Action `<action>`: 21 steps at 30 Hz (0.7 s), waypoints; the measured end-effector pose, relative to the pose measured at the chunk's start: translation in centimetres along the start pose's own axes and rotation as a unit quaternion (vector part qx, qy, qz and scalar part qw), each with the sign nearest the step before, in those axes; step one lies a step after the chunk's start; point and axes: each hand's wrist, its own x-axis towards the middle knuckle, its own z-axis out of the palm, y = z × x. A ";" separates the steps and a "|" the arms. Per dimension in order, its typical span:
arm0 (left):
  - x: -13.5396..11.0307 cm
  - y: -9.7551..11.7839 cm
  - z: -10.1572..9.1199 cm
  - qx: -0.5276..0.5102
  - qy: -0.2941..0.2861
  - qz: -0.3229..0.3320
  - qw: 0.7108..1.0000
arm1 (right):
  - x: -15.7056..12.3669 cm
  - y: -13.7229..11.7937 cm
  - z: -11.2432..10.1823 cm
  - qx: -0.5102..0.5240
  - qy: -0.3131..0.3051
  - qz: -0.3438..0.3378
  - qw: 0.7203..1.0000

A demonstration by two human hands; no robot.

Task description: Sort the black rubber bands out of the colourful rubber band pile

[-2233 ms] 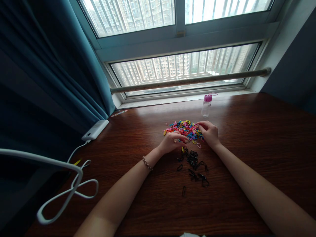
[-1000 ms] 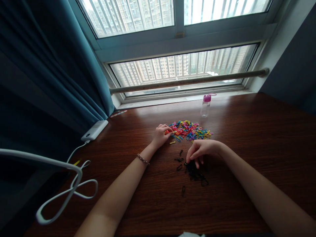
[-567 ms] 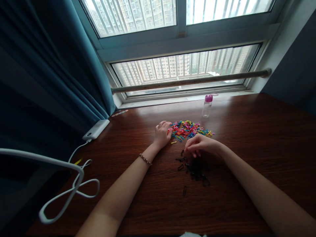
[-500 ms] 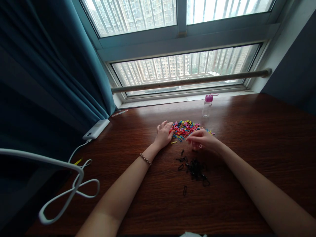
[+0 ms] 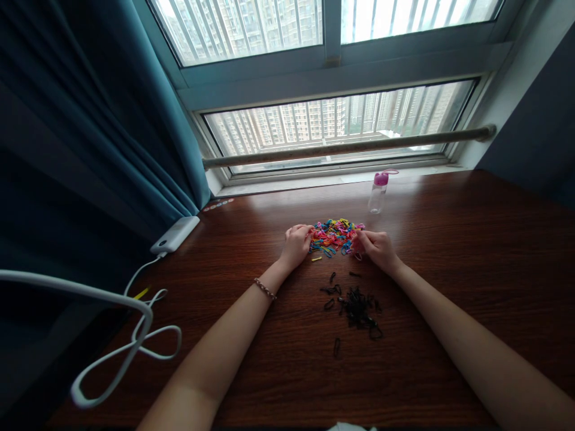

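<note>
A heap of small coloured elastic bands (image 5: 335, 234) lies on the dark wooden table (image 5: 449, 269). My left hand (image 5: 296, 244) rests at the heap's left edge, fingers curled into the bands. My right hand (image 5: 376, 247) sits at the heap's right edge, fingers bent and pinching among the bands; what it holds is too small to name. Nearer to me a smaller pile of black bands (image 5: 354, 308) is spread on the table, apart from both hands. A beaded bracelet (image 5: 265, 289) is on my left wrist.
A small clear bottle with a pink cap (image 5: 377, 191) stands behind the heap near the window sill. A white power bank (image 5: 175, 234) with a looping white cable (image 5: 135, 341) lies at the left. A teal curtain (image 5: 103, 120) hangs along the left side.
My right hand left the black pile and moved up to the right edge of the coloured heap. My left hand stayed at the heap's left edge.
</note>
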 end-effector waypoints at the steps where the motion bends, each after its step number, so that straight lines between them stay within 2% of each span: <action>1: 0.0 0.0 0.0 -0.002 0.004 -0.001 1.000 | 0.0 -0.1 -0.1 -0.013 0.028 -0.007 0.999; 4: 0.0 -0.1 -0.1 -0.004 0.007 -0.005 1.000 | 0.0 -0.4 -0.5 -0.039 0.073 -0.022 0.996; 9: 0.1 -0.2 -0.2 0.005 0.001 -0.010 1.000 | -0.2 -0.9 -0.5 -0.080 0.070 -0.042 0.993; 13: -0.1 -0.2 -0.2 0.040 0.023 -0.037 0.998 | 0.1 -0.6 -0.4 -0.153 0.084 -0.095 0.980; 17: -0.2 -0.1 -0.3 0.045 0.042 -0.026 0.998 | 0.6 0.5 0.0 -0.203 0.040 -0.166 0.964; 21: -0.3 0.2 -0.2 0.034 0.014 0.016 0.999 | 0.9 1.8 0.7 -0.280 -0.017 -0.164 0.946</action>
